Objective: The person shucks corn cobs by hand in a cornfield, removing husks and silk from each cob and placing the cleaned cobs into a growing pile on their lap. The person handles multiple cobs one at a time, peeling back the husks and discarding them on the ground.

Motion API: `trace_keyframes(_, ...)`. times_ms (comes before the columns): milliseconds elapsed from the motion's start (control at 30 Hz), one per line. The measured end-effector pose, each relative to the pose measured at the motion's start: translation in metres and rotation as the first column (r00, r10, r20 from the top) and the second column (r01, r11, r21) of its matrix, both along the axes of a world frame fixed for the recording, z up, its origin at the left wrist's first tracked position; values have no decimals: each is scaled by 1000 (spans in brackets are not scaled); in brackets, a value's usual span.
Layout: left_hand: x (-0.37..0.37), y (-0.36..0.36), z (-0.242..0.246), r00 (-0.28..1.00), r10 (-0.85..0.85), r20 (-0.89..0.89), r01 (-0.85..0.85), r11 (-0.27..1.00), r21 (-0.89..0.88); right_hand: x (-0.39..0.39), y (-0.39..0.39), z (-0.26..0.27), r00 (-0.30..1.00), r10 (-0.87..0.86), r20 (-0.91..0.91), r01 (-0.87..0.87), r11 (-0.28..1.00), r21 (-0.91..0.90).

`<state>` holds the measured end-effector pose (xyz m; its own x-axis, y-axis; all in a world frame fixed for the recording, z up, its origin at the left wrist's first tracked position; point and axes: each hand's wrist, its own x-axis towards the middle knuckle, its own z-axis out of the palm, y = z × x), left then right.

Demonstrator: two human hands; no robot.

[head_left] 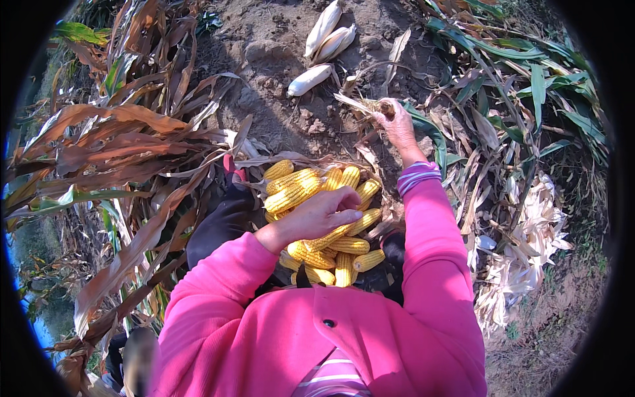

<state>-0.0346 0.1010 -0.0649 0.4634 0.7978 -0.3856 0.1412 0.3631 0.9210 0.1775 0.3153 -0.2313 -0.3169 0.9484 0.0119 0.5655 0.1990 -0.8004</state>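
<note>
Several husked yellow corn cobs (294, 194) lie piled on the ground between my legs. Over the pile is my left hand (325, 213), its fingers loosely curled and thumb apart, with no object visible in it. My right hand (395, 121) reaches forward over the soil and grips a dry corn stalk (364, 105) with ragged, pale husk at its end; whether this is a stalk base or a husk stub is hard to tell. Ahead of the pile, corn ears in pale husks (323, 29) lie on bare soil, one ear (310, 80) nearer to me.
Dry brown corn stalks and leaves (144, 121) spread along the left. Green and dry corn leaves (538, 94) lie at the upper right. A heap of stripped pale husks (531, 243) is at my right. Part of another person (138, 357) shows at the lower left.
</note>
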Motion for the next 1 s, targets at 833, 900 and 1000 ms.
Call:
trace_keyframes(833, -10, 15, -4, 999, -12, -47, 8, 997, -74, -31, 30, -74, 623, -573, -532, 164, 761, -628)
trace_keyframes(900, -10, 17, -7, 999, -10, -51, 6, 997, -78, -25, 34, -87, 637, -650, -414, 272, 692, -668)
trace_keyframes(1000, -10, 20, -10, 997, -7, -71, 1, 997, -73, -11, 25, -97, 732, -640, -233, 441, 706, -554)
